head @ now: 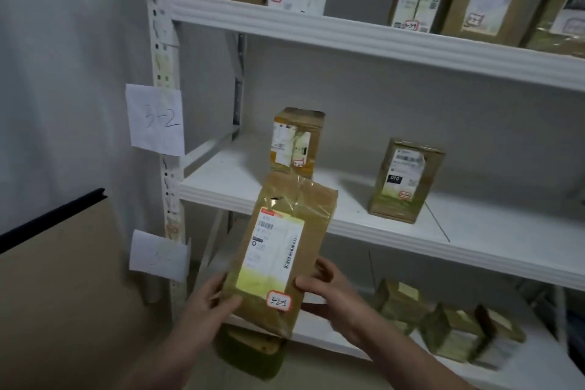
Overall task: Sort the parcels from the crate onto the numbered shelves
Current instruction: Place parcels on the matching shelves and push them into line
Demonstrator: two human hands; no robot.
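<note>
A tall brown cardboard parcel (pixel 281 247) with a white shipping label and a small red-edged sticker reading 3-23 is held up, tilted, in front of the middle shelf (pixel 395 231). My left hand (pixel 210 304) grips its lower left corner. My right hand (pixel 326 288) grips its lower right edge. A paper tag marked 3-2 (pixel 155 119) hangs on the shelf post at the height of the middle shelf. Two small parcels stand on that shelf: one at the back left (pixel 296 141), one further right (pixel 406 179).
The top shelf (pixel 348 32) carries several boxes. The bottom shelf (pixel 316 336) holds several small parcels at the right (pixel 449 323). Another paper tag (pixel 158 255) hangs lower on the post. A large brown board (pixel 63 294) stands at the left.
</note>
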